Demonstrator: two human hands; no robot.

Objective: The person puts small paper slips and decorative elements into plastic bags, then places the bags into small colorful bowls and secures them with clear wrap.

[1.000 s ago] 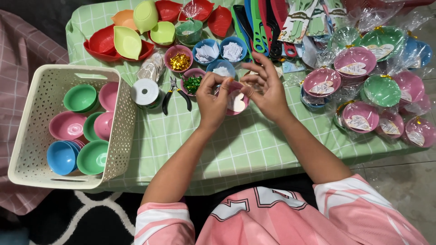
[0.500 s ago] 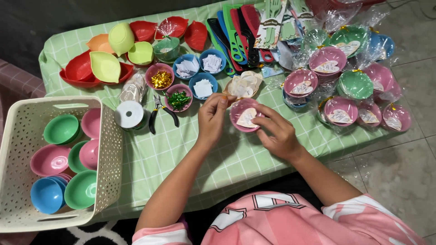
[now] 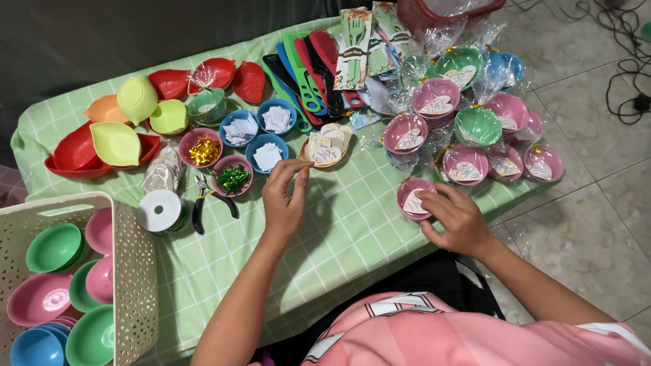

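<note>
Green checked tabletop [image 3: 352,224] with sorted party-favour parts. White perforated plastic basket [image 3: 132,271], at 8 o'clock, holds stacked green, pink and blue plastic bowls. Small round bowls near centre hold gold foil [image 3: 203,150], green foil [image 3: 232,179] and white paper slips [image 3: 267,156]. Tan leaf-shaped dish [image 3: 327,146], at 12 o'clock from the left hand [image 3: 285,203], holds heart-shaped paper tags. Left hand fingertips pinched together just below that dish; whether they grip anything cannot be told. Right hand [image 3: 458,220] rests with fingers curled on the rim of a small pink plastic bowl [image 3: 415,196] containing a white heart tag, unwrapped, at 3 o'clock from the left hand.
</note>
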